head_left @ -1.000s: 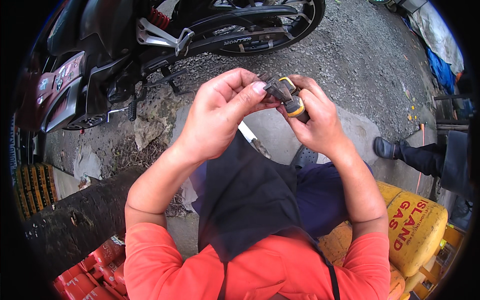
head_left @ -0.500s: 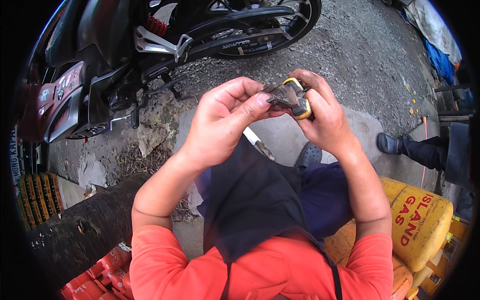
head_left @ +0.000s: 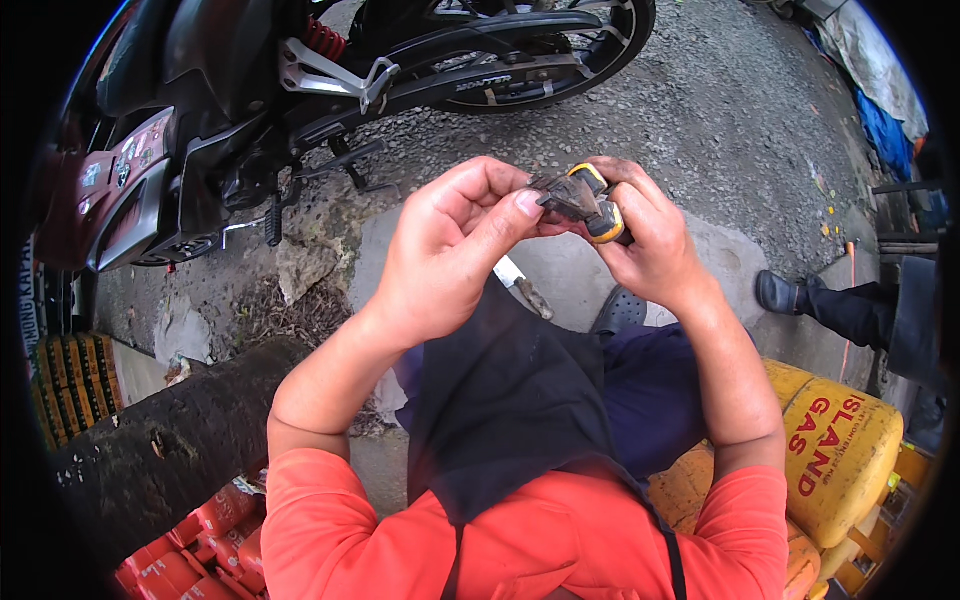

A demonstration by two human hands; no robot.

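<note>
Pliers (head_left: 577, 198) fill right fingers (head_left: 634, 181), left fingers (head_left: 512, 219) pinch the tip; yellow cylinder (head_left: 848, 470) bears lettering.

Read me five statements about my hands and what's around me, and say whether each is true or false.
1. The right hand holds a pliers-like tool. True.
2. The left hand touches nothing. False: the left hand pinches a dark piece at the tool's end.
3. The apron is black. True.
4. The motorcycle is lower right. False: the motorcycle is upper left.
5. The sleeves are orange-red. True.
</note>
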